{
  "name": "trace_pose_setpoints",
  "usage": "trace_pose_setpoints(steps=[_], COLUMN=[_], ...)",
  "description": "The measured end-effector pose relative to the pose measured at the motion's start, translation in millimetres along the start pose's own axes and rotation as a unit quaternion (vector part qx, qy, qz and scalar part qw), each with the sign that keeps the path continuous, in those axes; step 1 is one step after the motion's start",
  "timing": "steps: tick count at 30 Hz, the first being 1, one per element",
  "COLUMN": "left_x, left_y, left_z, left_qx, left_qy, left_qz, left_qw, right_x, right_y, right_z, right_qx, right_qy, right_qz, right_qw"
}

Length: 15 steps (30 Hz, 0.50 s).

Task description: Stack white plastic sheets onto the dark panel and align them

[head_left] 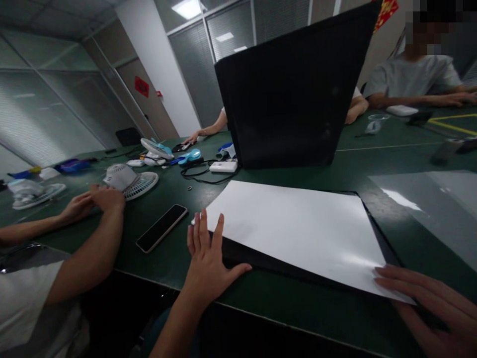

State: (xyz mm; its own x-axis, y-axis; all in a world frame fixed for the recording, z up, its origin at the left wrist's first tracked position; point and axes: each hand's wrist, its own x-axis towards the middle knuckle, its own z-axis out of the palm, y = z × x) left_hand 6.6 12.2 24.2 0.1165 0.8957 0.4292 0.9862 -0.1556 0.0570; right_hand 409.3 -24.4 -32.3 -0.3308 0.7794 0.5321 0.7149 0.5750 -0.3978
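Observation:
A large white sheet (298, 223) lies over a flat black board (268, 261) on the green table, and the board's dark edge shows along the front and right. My left hand (208, 263) is spread at the sheet's left end, its fingertips touching the edge and its thumb pointing right. At the front right corner, my right hand (436, 303) pinches the sheet, fingers on top and thumb lower down. That corner sticks out past the board. A phone (162, 228) with a dark screen lies left of my left hand.
A tall black panel (294, 94) stands behind the sheet. A white box (223, 166) with black cable and a white fan (130, 181) are further left. Another person's arms (100, 214) rest on the table at left. Clear film (428, 204) lies at right; other people sit across.

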Motion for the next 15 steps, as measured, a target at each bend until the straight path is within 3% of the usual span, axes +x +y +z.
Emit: trace_pose_setpoints(steps=[4,10,15], left_x=[0.4,7.8,11.2], left_y=[-2.3,-12.3,-10.7], left_z=[-1.1,5.3,4.0], left_qx=[0.021,-0.009,0.005], left_qy=[-0.01,-0.166,-0.183], left_qz=[-0.041,-0.073,-0.059], left_qw=[0.999,0.983,0.981], right_x=[13.3,14.4,19.1], right_y=[-4.3,10.0,14.8], right_z=[15.5,28.0,43.0], right_qx=[0.006,-0.003,-0.002], right_qy=[-0.022,-0.014,0.008], right_qz=[0.002,0.022,0.042], right_qw=[1.0,1.0,0.999])
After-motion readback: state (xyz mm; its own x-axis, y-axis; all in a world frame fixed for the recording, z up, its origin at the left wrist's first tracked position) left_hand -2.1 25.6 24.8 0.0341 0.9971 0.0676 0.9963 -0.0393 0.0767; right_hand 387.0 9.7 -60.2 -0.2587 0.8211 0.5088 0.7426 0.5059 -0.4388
